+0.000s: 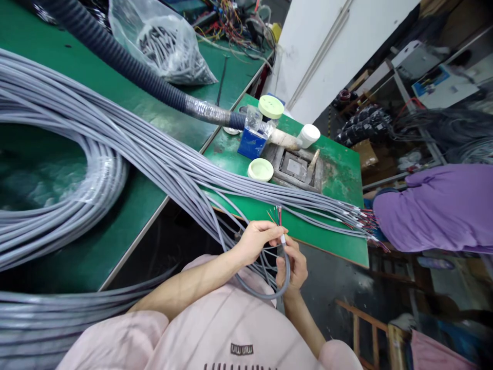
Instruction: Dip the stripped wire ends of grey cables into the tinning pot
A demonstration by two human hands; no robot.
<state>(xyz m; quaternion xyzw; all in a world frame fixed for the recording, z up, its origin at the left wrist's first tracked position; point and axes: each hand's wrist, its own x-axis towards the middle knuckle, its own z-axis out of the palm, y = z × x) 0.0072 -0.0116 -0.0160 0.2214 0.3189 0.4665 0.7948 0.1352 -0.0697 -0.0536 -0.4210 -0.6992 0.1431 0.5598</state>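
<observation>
My left hand (254, 240) is closed in a pinch on the stripped end of a grey cable (269, 294), where thin coloured wires (276, 213) stick up. My right hand (295, 264) is closed round the same cable just below, and the cable loops down under both hands. Both hands hover in front of the small green table (339, 177), near its front edge. A thick bundle of grey cables (162, 159) runs from the left across that table, its stripped ends (362, 218) fanned out at the right.
A large coil of grey cable (57, 205) lies on the big green bench at left. A black corrugated hose (127, 64) leads to a blue block (252, 143) beside pale green lids (261, 169) and a metal fixture (298, 167). A plastic bag of parts (169, 46) sits behind. A person in purple (435, 205) is at right.
</observation>
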